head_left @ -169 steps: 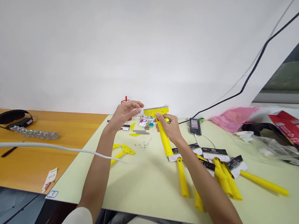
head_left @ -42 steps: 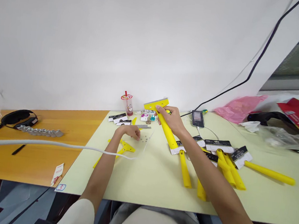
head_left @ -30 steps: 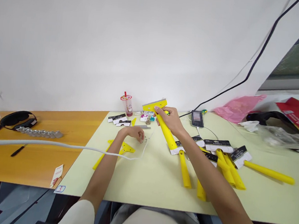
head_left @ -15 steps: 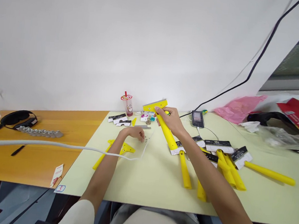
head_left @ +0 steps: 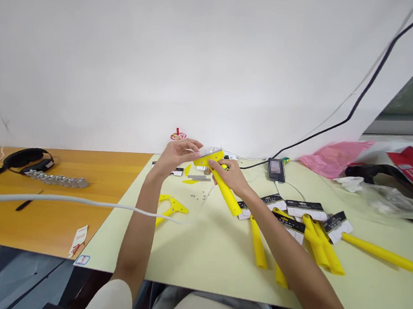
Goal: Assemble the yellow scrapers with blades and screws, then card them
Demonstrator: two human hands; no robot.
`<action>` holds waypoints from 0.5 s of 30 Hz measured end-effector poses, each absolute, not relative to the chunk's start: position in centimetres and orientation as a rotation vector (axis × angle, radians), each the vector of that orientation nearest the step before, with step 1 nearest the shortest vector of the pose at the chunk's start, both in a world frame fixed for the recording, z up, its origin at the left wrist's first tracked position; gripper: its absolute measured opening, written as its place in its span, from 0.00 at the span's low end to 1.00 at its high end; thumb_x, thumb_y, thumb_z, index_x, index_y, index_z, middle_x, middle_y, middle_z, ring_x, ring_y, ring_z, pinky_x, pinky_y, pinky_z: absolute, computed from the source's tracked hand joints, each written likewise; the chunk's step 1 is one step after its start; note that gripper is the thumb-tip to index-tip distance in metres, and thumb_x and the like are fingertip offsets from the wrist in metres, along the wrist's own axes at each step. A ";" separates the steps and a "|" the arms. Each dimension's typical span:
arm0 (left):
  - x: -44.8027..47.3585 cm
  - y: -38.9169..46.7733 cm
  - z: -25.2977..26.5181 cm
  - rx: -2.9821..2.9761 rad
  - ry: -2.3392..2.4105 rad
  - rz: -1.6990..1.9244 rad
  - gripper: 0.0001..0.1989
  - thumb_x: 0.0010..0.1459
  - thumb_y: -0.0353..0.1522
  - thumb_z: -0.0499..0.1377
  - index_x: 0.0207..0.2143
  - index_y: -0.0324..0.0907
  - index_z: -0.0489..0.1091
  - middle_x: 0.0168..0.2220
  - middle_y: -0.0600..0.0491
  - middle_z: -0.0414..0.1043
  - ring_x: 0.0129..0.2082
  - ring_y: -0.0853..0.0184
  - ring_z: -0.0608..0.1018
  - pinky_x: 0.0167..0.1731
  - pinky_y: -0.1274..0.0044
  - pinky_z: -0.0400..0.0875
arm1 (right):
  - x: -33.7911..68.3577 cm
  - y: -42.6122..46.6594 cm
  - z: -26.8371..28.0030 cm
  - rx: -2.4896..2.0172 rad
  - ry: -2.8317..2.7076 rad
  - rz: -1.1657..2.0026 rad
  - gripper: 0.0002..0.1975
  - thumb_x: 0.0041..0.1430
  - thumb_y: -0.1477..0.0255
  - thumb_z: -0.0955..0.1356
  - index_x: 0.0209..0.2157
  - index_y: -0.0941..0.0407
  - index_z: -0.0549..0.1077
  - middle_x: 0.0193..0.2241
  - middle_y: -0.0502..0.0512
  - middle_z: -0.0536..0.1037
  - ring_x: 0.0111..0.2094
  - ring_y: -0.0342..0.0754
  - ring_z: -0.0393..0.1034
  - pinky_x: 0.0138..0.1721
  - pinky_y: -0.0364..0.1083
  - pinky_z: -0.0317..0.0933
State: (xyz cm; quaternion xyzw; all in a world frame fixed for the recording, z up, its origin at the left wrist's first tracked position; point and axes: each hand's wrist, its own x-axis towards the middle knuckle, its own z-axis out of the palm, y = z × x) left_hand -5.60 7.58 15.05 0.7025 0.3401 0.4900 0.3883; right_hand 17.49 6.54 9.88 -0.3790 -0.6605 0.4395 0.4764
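My right hand is closed around the handle of a yellow scraper, whose wide head with a grey metal edge points up and left. A small dark-and-yellow item shows between that hand and the scraper; its kind is unclear. My left hand is raised at the left end of the scraper head, fingertips drawn together. Whatever they pinch is too small to make out. Below lie small loose metal bits, grey metal strips and a yellow scraper frame, partly hidden by my left forearm.
Several yellow scraper handles with black-and-white cards lie to the right. A dark device with a cable, a pink bag and clear plastic sit farther back. A white cable crosses the view at left.
My left hand has risen from the small metal bits on the table to the scraper's head. The scraper, still in my right hand, sits slightly lower in view.
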 end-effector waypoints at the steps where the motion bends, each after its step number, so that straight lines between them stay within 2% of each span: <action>1: -4.8 7.3 15.1 1.788 0.856 1.214 0.17 0.53 0.44 0.78 0.34 0.41 0.83 0.55 0.42 0.79 0.47 0.59 0.80 0.47 0.69 0.76 | 17.3 6.5 9.7 -0.917 -1.620 1.083 0.28 0.64 0.45 0.73 0.25 0.55 0.80 0.18 0.52 0.77 0.19 0.47 0.69 0.25 0.46 0.64; 5: -2.6 7.2 14.5 1.703 0.887 1.115 0.17 0.50 0.43 0.79 0.31 0.40 0.83 0.53 0.43 0.81 0.46 0.58 0.82 0.48 0.68 0.76 | 16.7 6.4 9.1 -0.866 -1.668 1.088 0.26 0.65 0.47 0.74 0.25 0.55 0.79 0.19 0.52 0.78 0.19 0.47 0.71 0.26 0.46 0.65; 8: -2.2 7.5 14.2 1.648 0.913 1.095 0.17 0.48 0.42 0.79 0.27 0.40 0.81 0.41 0.46 0.81 0.45 0.57 0.81 0.46 0.69 0.75 | 16.5 6.4 8.9 -0.884 -1.692 1.097 0.26 0.64 0.48 0.74 0.26 0.55 0.79 0.18 0.52 0.78 0.19 0.48 0.71 0.24 0.46 0.64; 11: -2.3 7.6 14.0 1.621 0.903 1.069 0.16 0.48 0.41 0.78 0.24 0.40 0.79 0.29 0.50 0.76 0.42 0.59 0.81 0.43 0.71 0.74 | 16.3 6.4 8.8 -0.919 -1.705 1.094 0.26 0.64 0.47 0.73 0.26 0.55 0.80 0.18 0.52 0.78 0.19 0.47 0.70 0.23 0.46 0.63; 15: -2.3 7.8 13.9 1.532 0.873 1.043 0.17 0.45 0.38 0.79 0.26 0.40 0.77 0.28 0.53 0.76 0.32 0.66 0.78 0.35 0.74 0.71 | 16.4 6.3 8.8 -0.927 -1.717 1.093 0.27 0.65 0.47 0.73 0.26 0.56 0.81 0.17 0.52 0.77 0.18 0.46 0.68 0.23 0.46 0.62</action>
